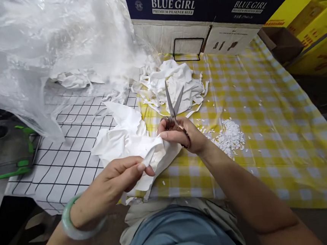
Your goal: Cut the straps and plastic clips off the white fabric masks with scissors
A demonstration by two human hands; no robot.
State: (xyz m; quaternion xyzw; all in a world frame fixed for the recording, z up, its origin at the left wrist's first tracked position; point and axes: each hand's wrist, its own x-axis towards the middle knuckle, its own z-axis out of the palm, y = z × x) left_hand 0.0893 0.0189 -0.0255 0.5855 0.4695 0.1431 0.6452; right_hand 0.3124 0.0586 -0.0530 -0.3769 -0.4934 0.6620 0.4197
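Observation:
My left hand (128, 173), with a pale green bangle on its wrist, pinches the edge of a white cloth piece (125, 139). The cloth lies bunched on the table and stretches between both hands. In my right hand (181, 134) is a pair of scissors (170, 99), blades parted and pointing away from me. The thumb and a finger of that hand also pinch the cloth's edge. Just beyond the blades lies a heap of white fabric pieces with straps (181, 79). To the right of my right hand is a small pile of white snippets (232, 135).
Clear plastic bagging (81, 34) bulges at the back left. Blue Girl beer cartons (216, 7) stand at the back, behind a black wire stand (188, 49). A green-and-grey device (12, 147) sits at the left edge. Yellow boxes (315, 25) are beyond the checked tablecloth (284, 127).

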